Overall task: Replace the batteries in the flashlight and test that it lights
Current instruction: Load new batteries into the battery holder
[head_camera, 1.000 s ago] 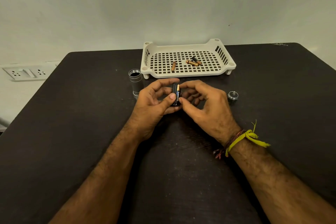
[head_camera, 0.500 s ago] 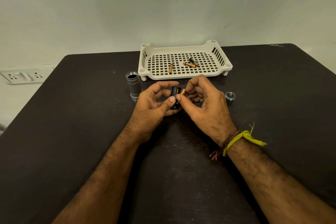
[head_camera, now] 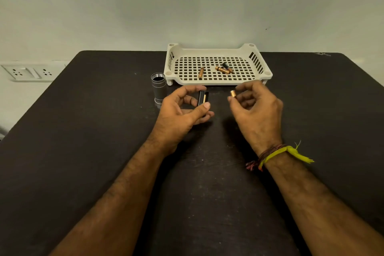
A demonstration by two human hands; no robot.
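Observation:
My left hand (head_camera: 182,110) grips a black battery holder (head_camera: 202,100) upright between thumb and fingers; a copper-topped cell still shows in it. My right hand (head_camera: 255,108) pinches a single copper and black battery (head_camera: 233,93) at its fingertips, a short gap to the right of the holder. The grey flashlight body (head_camera: 159,87) stands upright with its threaded end open, just left of my left hand. The tail cap is hidden behind my right hand.
A cream perforated tray (head_camera: 257,64) sits at the back of the dark table (head_camera: 83,141), holding three loose batteries (head_camera: 222,69). A wall socket plate (head_camera: 29,71) is beyond the table's left edge.
My right hand has pulled a battery out of the holder and moved away to the right. The left hand still holds the holder in about the same place.

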